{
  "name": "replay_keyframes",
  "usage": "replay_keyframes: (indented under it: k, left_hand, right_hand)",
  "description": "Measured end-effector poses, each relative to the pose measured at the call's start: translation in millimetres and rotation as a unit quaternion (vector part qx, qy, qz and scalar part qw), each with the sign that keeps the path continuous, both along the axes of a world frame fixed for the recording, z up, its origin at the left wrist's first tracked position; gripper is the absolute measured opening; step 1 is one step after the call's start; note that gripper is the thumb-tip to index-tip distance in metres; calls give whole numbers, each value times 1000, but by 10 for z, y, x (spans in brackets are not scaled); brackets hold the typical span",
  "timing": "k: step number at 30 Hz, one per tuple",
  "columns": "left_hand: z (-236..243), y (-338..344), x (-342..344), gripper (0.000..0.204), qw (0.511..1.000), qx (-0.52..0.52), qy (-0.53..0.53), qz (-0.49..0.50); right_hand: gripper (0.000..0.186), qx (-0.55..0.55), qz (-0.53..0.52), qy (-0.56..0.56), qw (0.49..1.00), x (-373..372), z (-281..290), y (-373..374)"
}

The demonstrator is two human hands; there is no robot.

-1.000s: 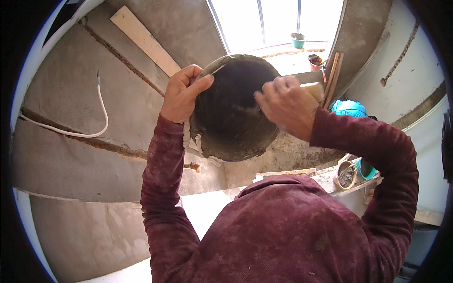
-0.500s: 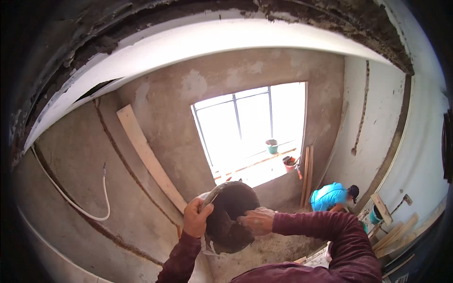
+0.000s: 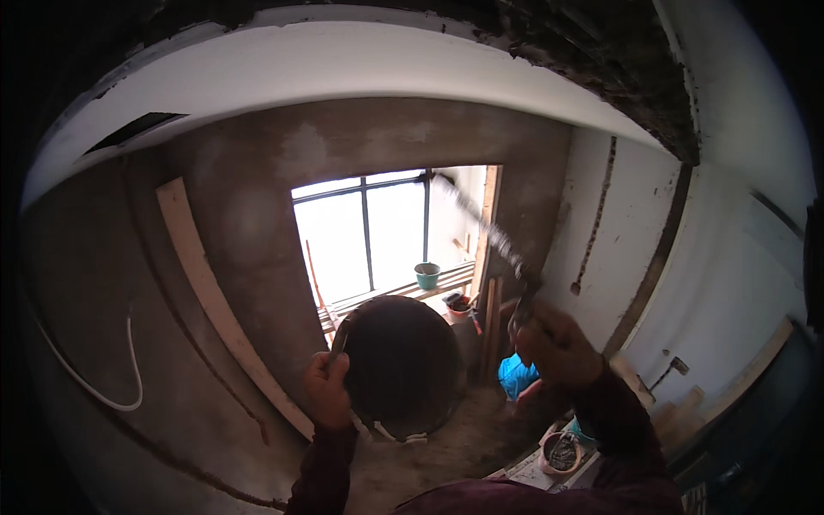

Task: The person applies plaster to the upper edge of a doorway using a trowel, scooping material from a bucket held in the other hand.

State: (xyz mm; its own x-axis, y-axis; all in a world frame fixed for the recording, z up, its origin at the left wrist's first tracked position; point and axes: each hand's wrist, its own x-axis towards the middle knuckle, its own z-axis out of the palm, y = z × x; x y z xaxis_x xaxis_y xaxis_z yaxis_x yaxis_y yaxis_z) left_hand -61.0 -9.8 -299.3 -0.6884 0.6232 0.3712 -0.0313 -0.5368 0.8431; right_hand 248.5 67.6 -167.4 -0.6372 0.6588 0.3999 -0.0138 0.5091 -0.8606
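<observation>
My left hand (image 3: 329, 390) is closed on the rim of a round dark bucket (image 3: 403, 369) held in front of me; its inside is too dark to make out. My right hand (image 3: 558, 343) is raised to the right of the bucket, fingers wrapped round the grip of what looks like a trowel (image 3: 481, 223). The tool is seen as a long, thin grey shape, smeared by motion, pointing up and left across the window's right side.
A co-worker in a blue shirt (image 3: 518, 376) is low down beyond my right hand. A teal bucket (image 3: 427, 275) and a red bucket (image 3: 457, 305) stand by the window. Below my right arm is a pinkish bucket of grey mix (image 3: 562, 455). A long plank (image 3: 215, 300) leans left.
My right hand has come out of the bucket and swung up and right, with the tool now showing. My left hand still holds the bucket. The view has shifted right and darkened.
</observation>
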Motion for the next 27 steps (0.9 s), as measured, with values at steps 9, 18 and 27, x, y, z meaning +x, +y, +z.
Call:
replay_keyframes:
  k: [9,18,27]
  left_hand:
    - [-7,-32,311,11,993,-81,69,-46]
    - [-145,-30,300,8,993,-41,40,-99]
    - [134,43,371,11,996,-64,34,-48]
  right_hand:
    - [34,109,16,204,973,-280,677,149]
    - [35,69,44,225,971,-386,881,280]
    - [31,20,32,254,966,-363,940,351]
